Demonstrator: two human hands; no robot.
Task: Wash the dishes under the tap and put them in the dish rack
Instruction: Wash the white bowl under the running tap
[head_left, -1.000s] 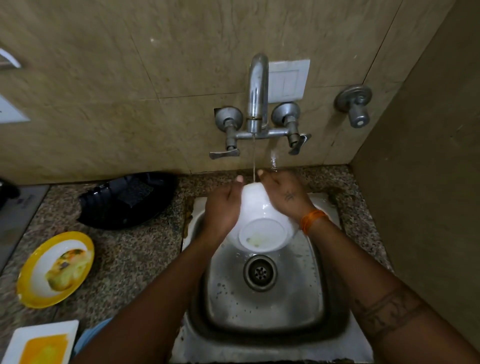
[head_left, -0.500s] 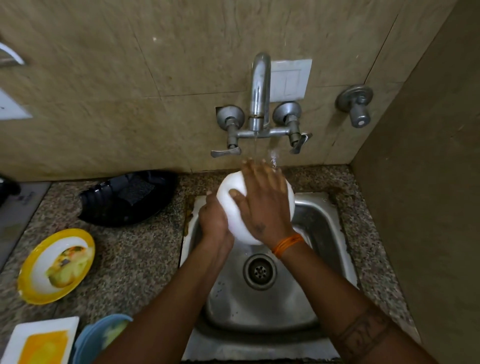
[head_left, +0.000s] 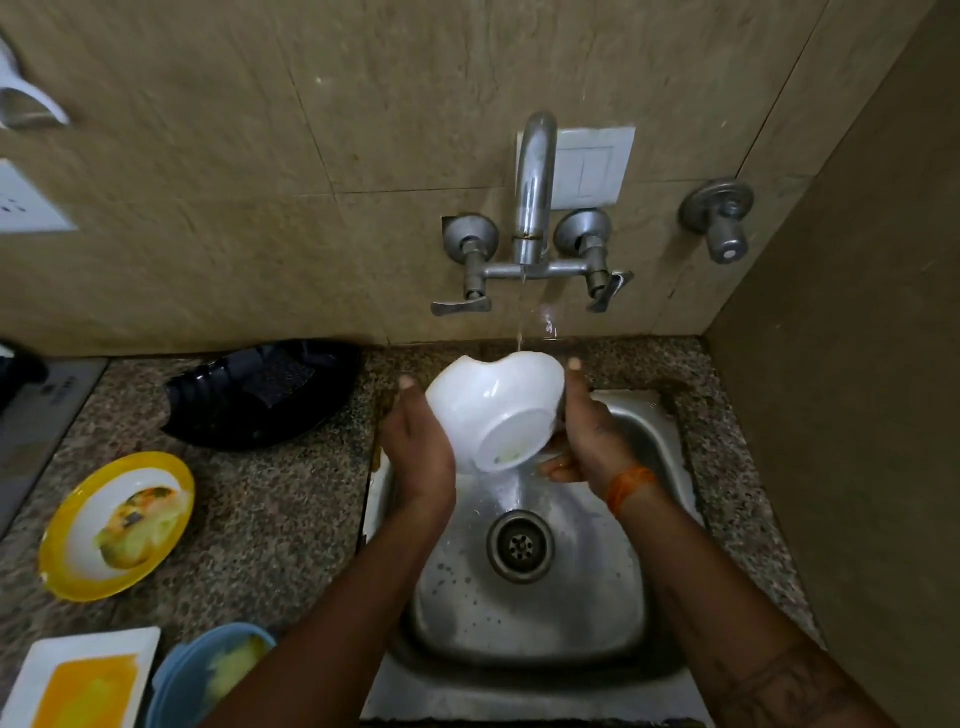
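From the head camera, a white bowl (head_left: 496, 410) is tilted on its side over the steel sink (head_left: 530, 597), its far rim under the thin stream from the tap (head_left: 534, 187). The left hand (head_left: 421, 452) cups its left wall, and the right hand (head_left: 589, 431) presses the right wall with fingers curled under the base. A pale smear of residue sits inside at the bottom. It looks stiff, light, wet and likely slippery, probably breakable; opposed palms on the walls suit it. Dirty dishes wait on the speckled surface (head_left: 270, 519), among them a yellow plate (head_left: 117, 525).
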